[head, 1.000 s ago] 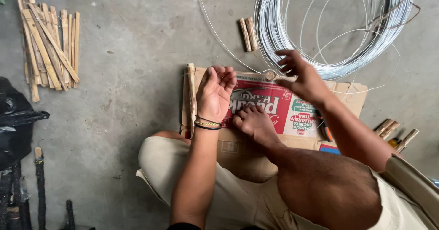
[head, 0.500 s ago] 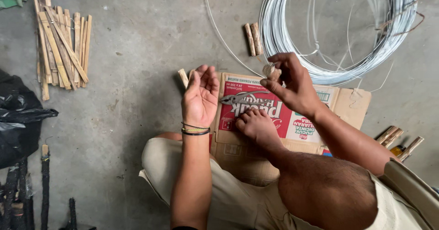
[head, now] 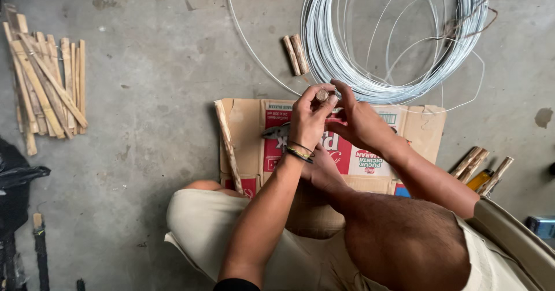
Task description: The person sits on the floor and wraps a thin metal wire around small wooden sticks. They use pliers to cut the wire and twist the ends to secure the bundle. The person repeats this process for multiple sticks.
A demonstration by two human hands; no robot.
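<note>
Grey concrete floor (head: pixel 144 94) fills the view, with a flattened cardboard sheet (head: pixel 243 129) laid on it in front of the seated person. Both hands meet above the far edge of this sheet. The left hand (head: pixel 309 120) is clenched around a short wooden peg (head: pixel 321 94), whose round end shows between thumb and fingers. The right hand (head: pixel 361 123) touches the same peg from the right side, its fingers pinching at a thin wire (head: pixel 254 54) there; whether it holds the wire firmly I cannot tell.

I judge the peg light, stiff and a little rough, so it should not slip; the middle of its length is the good place to hold. The wire looks springy and smooth, so better to take it close to the peg.

Pliers (head: pixel 276 132) lie on the cardboard just beside the left wrist. A big wire coil (head: pixel 404 65) rests on the far side, two more pegs (head: pixel 295 54) near it, and a bundle of sticks (head: pixel 46 88) far left.
</note>
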